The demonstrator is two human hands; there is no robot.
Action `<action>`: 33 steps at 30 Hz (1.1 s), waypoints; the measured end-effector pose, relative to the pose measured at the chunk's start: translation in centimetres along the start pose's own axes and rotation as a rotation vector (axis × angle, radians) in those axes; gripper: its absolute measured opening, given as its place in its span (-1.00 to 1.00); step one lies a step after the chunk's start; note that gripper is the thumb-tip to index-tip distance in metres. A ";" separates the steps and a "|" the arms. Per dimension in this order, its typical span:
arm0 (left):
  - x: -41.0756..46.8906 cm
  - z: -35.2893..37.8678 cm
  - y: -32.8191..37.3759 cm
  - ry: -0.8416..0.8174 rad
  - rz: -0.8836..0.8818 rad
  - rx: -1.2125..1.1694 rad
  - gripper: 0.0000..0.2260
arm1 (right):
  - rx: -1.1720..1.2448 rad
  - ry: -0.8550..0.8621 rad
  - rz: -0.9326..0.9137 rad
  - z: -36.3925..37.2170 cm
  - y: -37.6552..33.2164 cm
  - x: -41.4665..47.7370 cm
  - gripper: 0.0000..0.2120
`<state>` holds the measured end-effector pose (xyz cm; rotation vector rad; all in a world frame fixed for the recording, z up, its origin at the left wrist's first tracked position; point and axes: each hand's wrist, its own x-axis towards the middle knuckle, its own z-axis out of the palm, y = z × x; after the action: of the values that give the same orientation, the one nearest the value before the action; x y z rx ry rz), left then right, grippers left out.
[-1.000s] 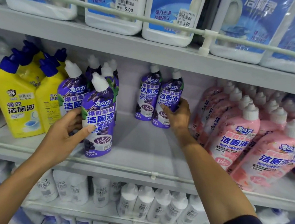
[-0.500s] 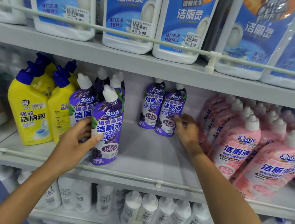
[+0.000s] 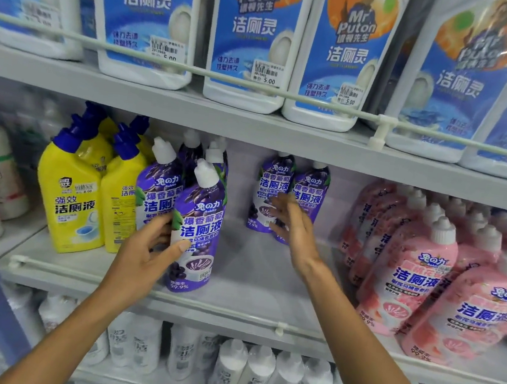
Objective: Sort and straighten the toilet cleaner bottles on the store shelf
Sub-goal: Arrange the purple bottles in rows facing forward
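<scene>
- Toilet cleaner bottles (image 3: 159,193) in purple are split across the middle shelf (image 3: 252,265): a cluster stands at front left, and a back pair (image 3: 272,194) is set deep.
- The front purple bottle (image 3: 197,233) is gripped at its side by the left hand (image 3: 145,258), thumb across the label.
- The right hand (image 3: 294,228) is held wide before the back pair; contact cannot be told through blur.
- The tall, narrow pair could be toppled by a hasty swipe.
- The leaning pink bottles (image 3: 427,277) could be nudged by the right forearm and tipped over the front rail (image 3: 280,329).
</scene>
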<state>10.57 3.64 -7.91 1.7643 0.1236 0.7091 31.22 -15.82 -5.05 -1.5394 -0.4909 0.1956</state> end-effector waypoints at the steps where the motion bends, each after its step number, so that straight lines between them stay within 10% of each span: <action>1: 0.1 -0.1 0.0 0.002 0.000 0.004 -0.61 | 0.033 -0.056 0.019 0.9 -0.5 0.4 -0.56; 9: 0.0 -1.7 0.1 0.054 -0.021 0.007 -0.61 | -0.041 -0.352 -0.099 7.3 -2.2 1.0 -0.57; 33: 0.0 -1.0 -0.1 0.116 -0.034 0.121 -0.69 | -0.121 0.009 -0.273 1.1 -1.1 -3.8 -0.72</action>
<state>10.12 4.54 -7.85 1.8311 0.2798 0.7928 27.14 -16.48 -4.72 -1.5711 -0.7094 -0.0528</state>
